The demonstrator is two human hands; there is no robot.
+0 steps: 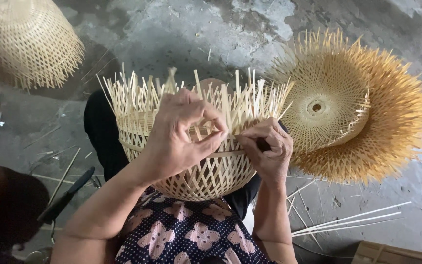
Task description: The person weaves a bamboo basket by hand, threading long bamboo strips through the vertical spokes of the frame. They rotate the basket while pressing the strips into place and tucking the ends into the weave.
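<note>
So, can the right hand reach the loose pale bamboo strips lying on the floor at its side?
Probably yes. The right hand is busy on the half-woven bamboo basket, but the loose pale bamboo strips lie just beside that forearm, with nothing between.

Two bare forearms reach forward from the bottom of the view, elbows bent, hands meeting at centre; the left hand [181, 134] is raised, wrist bent, back facing the camera, thumb and forefinger pinched together at their tips; the right hand [267, 149] sits just beside it, slightly lower, fingers curled inward into a tight grip, knuckles facing up; their fingertips nearly touch.
</note>
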